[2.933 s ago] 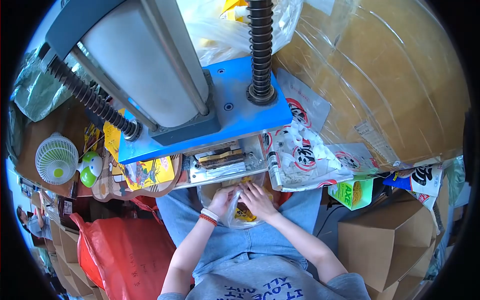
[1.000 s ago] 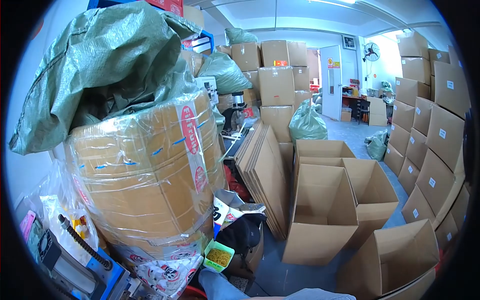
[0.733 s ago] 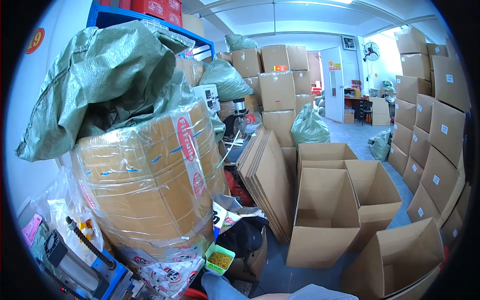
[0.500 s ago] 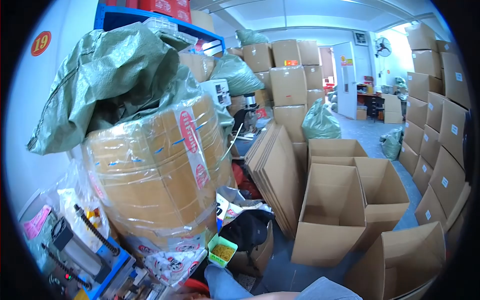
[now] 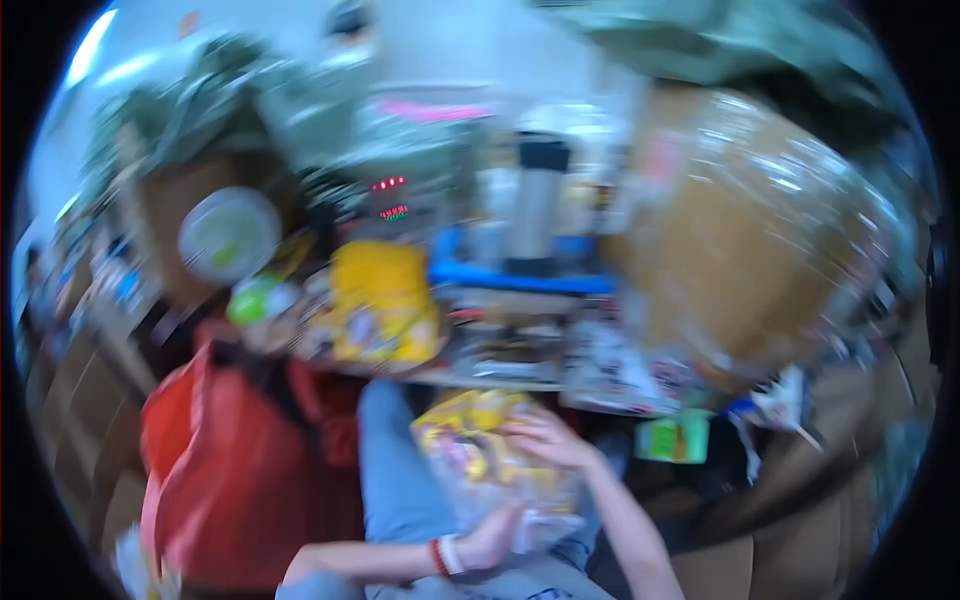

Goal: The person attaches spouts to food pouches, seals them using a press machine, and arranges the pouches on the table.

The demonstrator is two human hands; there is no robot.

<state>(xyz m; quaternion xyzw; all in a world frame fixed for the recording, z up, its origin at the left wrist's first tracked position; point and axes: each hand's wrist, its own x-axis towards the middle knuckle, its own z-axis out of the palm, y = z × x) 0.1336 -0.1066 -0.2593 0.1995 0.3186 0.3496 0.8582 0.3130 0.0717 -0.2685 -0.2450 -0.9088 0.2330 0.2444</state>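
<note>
Clear bag (image 5: 480, 496), yellow contents (image 5: 465, 412), blurred. Right grip (image 5: 540, 437) apart, on bag; left grip (image 5: 490, 540): cannot tell.

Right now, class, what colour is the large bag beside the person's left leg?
The bag is red; the head view shows it best, though blurred.

A clear bag (image 5: 472, 497) of yellow packets (image 5: 462, 420) lies in the person's lap. The right hand (image 5: 548, 438) rests across it; the left hand (image 5: 490, 538) touches its lower end, blur hiding both grips. Beyond, a press (image 5: 540, 210) stands on the table (image 5: 490, 382), a yellow pouch (image 5: 380, 290) and fan (image 5: 228, 237) to its left, a big carton (image 5: 755, 250) right.
</note>
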